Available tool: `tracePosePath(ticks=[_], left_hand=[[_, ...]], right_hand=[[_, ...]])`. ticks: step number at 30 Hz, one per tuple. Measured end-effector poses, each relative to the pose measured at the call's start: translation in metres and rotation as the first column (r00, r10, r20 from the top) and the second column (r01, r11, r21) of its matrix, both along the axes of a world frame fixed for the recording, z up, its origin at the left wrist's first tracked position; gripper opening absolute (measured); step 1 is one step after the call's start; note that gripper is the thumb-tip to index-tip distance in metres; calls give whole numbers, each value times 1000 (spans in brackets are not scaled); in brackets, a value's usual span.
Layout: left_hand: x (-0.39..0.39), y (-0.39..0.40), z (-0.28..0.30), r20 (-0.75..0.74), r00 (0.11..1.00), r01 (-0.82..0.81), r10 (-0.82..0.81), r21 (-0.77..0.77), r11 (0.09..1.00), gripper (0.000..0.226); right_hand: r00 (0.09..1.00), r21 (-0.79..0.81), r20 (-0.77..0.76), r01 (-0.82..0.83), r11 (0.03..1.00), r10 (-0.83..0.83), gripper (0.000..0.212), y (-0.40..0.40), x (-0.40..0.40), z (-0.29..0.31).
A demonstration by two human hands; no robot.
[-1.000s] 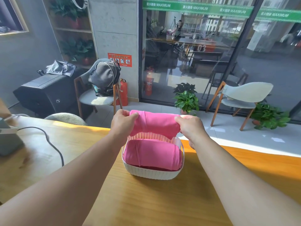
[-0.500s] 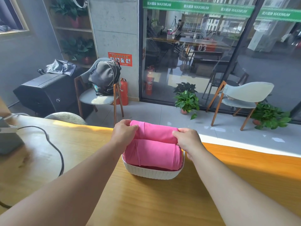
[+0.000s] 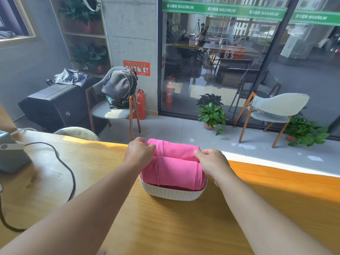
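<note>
Two rolled pink cloths packed side by side in a white slatted basket (image 3: 171, 194) at centre frame, on the wooden worktop (image 3: 165, 229). Toward the front wall, lying low, the near pink cloth (image 3: 174, 172); behind it at the back edge, riding higher and touching it along its length, the far pink cloth (image 3: 177, 149). Darker red fabric just visible underneath, along the front rim.

At the basket's left side, the left hand (image 3: 138, 153), fingers curled round the left end of the far pink cloth. At the right side, the right hand (image 3: 211, 161), pinching that cloth's right end. Both hands apart, the width of the roll between them.

Well to the left on the worktop, a black cable (image 3: 73, 179) looping toward a grey device (image 3: 12, 159) at the frame's left edge. Beyond the worktop, left of centre, a chair (image 3: 110, 113) carrying a grey backpack (image 3: 119, 87), with a red fire extinguisher (image 3: 141, 105) just beside. On the floor by the glass, a potted plant (image 3: 211, 113); at right, a second chair (image 3: 276, 107).
</note>
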State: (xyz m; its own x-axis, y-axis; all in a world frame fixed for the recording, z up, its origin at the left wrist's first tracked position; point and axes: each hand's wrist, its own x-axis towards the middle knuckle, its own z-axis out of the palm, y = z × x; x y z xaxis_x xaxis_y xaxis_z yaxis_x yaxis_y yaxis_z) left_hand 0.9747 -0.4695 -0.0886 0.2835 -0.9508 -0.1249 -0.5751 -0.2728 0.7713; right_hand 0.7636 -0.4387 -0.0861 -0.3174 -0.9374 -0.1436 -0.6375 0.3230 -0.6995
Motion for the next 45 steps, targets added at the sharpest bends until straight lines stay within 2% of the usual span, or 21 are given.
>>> tracePosePath(ticks=[5, 10, 14, 17, 20, 23, 25, 33, 37, 41, 45], left_hand=[[5, 12, 4, 78, 997, 4, -13, 115, 993, 46], [4, 36, 2, 49, 998, 27, -37, 196, 980, 43], [-1, 47, 8, -5, 1000, 29, -29, 145, 989, 37], [-1, 50, 16, -135, 991, 17, -10, 50, 999, 28], [-2, 48, 26, -231, 973, -19, 17, -7, 1000, 28], [-3, 44, 33, -291, 956, -38, 36, -1, 999, 30], [-3, 42, 34, -305, 951, -37, 41, 22, 999, 29], [-3, 37, 34, -331, 943, -26, 26, 3, 1000, 31], [-4, 42, 25, -301, 954, 19, 1, 63, 998, 17], [-3, 47, 21, -372, 928, -16, 33, 48, 999, 24], [-4, 52, 27, -358, 932, -62, 48, -27, 998, 28]], right_hand=[[999, 34, 39, -11, 999, 10, 45, 13, 2, 3], [997, 139, 75, -29, 990, 19, 45, 25, 5, -3], [989, 119, 149, -30, 992, 12, 40, 34, 10, -1], [985, 76, 171, -23, 997, 10, 39, 37, 9, 10], [974, 49, 224, 7, 999, -18, 46, 35, 9, 21], [975, 45, 221, -13, 999, 3, 48, 29, 6, 24], [975, 42, 223, -14, 999, 4, 41, 27, 5, 27], [977, 49, 215, -12, 999, 1, 56, 22, -2, 38], [968, 126, 250, -52, 991, 20, 48, 27, -1, 27], [930, 147, 366, -39, 988, -18, 49, 29, -3, 20], [939, 111, 344, -28, 993, -12, 38, 34, -2, 30]])
